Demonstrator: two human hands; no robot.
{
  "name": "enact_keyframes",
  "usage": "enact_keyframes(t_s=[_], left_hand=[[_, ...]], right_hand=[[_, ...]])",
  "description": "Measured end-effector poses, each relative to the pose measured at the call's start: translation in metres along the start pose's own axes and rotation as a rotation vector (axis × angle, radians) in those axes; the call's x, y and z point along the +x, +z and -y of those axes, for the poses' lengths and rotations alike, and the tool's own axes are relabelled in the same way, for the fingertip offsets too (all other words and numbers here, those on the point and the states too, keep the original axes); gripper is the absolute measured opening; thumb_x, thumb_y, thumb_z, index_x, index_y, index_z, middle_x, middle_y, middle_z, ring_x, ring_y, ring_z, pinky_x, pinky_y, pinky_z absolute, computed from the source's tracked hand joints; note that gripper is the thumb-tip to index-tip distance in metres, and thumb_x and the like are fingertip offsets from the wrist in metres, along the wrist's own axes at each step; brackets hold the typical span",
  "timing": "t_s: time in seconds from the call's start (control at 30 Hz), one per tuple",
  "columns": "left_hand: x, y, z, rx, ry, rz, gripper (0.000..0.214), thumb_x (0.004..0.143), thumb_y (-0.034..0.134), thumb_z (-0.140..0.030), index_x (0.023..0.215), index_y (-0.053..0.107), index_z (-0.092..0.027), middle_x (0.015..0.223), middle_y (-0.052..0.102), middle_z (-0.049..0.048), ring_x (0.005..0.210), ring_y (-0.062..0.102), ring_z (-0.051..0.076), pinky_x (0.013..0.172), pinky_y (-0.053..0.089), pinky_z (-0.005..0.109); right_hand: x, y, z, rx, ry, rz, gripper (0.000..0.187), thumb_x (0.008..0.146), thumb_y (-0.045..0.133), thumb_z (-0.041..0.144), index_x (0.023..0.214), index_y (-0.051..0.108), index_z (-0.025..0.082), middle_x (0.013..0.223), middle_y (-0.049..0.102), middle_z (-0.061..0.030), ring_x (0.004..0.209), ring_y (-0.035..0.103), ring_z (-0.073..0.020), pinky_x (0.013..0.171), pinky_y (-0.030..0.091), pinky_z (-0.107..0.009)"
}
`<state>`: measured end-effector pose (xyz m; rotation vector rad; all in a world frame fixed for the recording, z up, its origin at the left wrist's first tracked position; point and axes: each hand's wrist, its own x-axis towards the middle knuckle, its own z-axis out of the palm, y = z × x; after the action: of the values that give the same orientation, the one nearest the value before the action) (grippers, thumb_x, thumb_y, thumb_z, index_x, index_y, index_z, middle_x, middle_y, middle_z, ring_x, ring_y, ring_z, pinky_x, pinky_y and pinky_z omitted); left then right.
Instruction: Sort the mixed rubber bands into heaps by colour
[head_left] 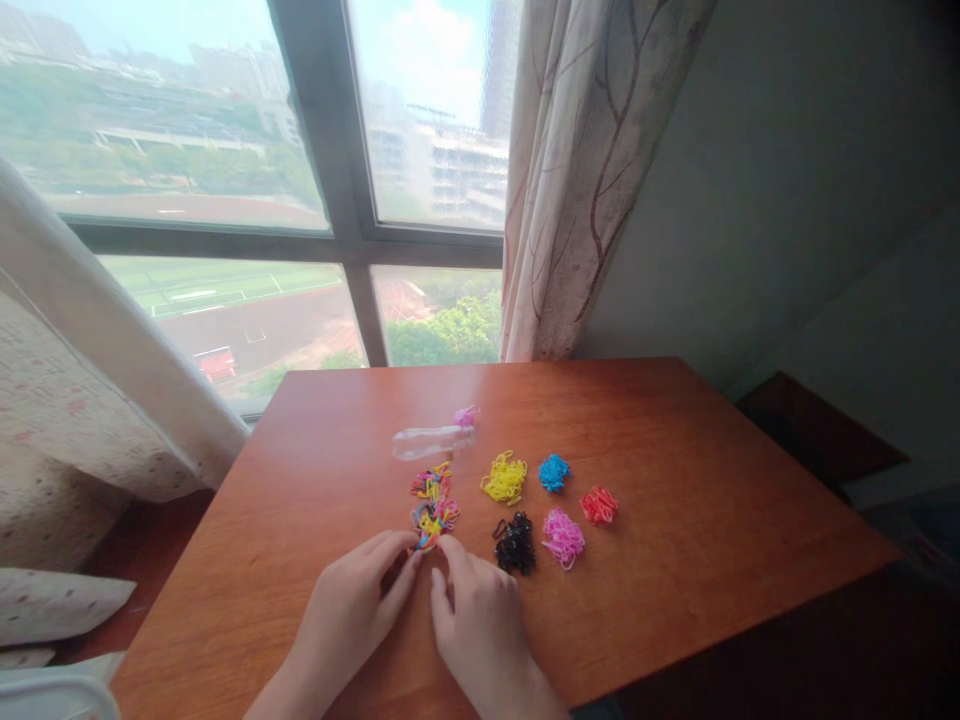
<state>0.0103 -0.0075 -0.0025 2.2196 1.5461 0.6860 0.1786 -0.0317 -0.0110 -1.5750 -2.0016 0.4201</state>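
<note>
On the wooden table, a mixed pile of small colourful rubber bands [433, 520] lies at my fingertips. My left hand [358, 590] reaches it from the left, thumb and forefinger closed together on bands at its near edge. From the right, my right hand [480, 600] touches the same edge with its forefinger, the thumb held a little apart. A second mixed cluster of rubber bands [432, 482] is just beyond. Sorted heaps sit to the right: yellow bands [504, 478], black bands [515, 544], pink bands [563, 538], blue bands [553, 473] and red bands [599, 505].
A clear plastic bottle-shaped container [427, 442] lies on its side behind the piles, with a pinkish-purple item [466, 416] by its right end. The table [675, 450] stands against a window [337, 200] with patterned curtains [570, 180]. A white object [56, 695] shows at lower left.
</note>
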Motion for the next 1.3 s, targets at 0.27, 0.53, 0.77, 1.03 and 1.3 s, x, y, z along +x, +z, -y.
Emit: enact_keyframes(t_s=[0.27, 0.53, 0.77, 1.03, 1.3], left_hand=[[0.0, 0.0, -0.001, -0.008, 0.021, -0.041, 0.016, 0.092, 0.05, -0.028, 0.093, 0.066, -0.025, 0.082, 0.075, -0.0012, 0.067, 0.069, 0.014, 0.064, 0.053, 0.021], [0.002, -0.003, -0.002, -0.061, 0.036, -0.033, 0.019, 0.093, 0.049, -0.028, 0.098, 0.067, -0.024, 0.09, 0.075, 0.0015, 0.075, 0.07, 0.015, 0.069, 0.054, 0.022], [-0.001, -0.002, -0.001, -0.06, 0.083, 0.026, 0.019, 0.094, 0.049, -0.025, 0.101, 0.067, -0.024, 0.088, 0.073, 0.0007, 0.073, 0.068, 0.014, 0.069, 0.053, 0.022], [-0.001, -0.003, -0.002, -0.073, 0.119, 0.034, 0.021, 0.094, 0.049, -0.023, 0.101, 0.068, -0.025, 0.087, 0.073, 0.0016, 0.073, 0.068, 0.014, 0.069, 0.053, 0.021], [-0.002, -0.002, -0.002, -0.028, 0.125, -0.025, 0.019, 0.095, 0.05, -0.029, 0.105, 0.066, -0.024, 0.081, 0.07, -0.0004, 0.063, 0.065, 0.012, 0.062, 0.05, 0.02]], right_hand=[[0.007, 0.002, 0.003, 0.117, 0.039, -0.02, 0.024, 0.088, 0.052, 0.014, 0.107, 0.065, 0.023, 0.083, 0.074, -0.0012, 0.074, 0.071, -0.0204, 0.064, 0.045, -0.025], [0.009, 0.0, 0.002, 0.22, 0.033, -0.064, 0.022, 0.089, 0.053, 0.015, 0.104, 0.066, 0.023, 0.082, 0.073, 0.0003, 0.072, 0.071, -0.0171, 0.065, 0.046, -0.022], [0.008, 0.001, 0.001, 0.288, 0.001, -0.107, 0.019, 0.089, 0.051, 0.016, 0.098, 0.067, 0.023, 0.081, 0.073, -0.0007, 0.072, 0.069, -0.0172, 0.067, 0.047, -0.022], [0.006, 0.004, -0.002, 0.25, 0.017, -0.119, 0.015, 0.089, 0.052, 0.015, 0.092, 0.065, 0.023, 0.078, 0.071, -0.0001, 0.071, 0.07, -0.0161, 0.066, 0.046, -0.021], [0.009, -0.02, -0.003, 0.231, 0.027, -0.186, 0.017, 0.093, 0.048, 0.02, 0.084, 0.062, 0.022, 0.071, 0.068, 0.0002, 0.062, 0.065, -0.014, 0.06, 0.041, -0.021]])
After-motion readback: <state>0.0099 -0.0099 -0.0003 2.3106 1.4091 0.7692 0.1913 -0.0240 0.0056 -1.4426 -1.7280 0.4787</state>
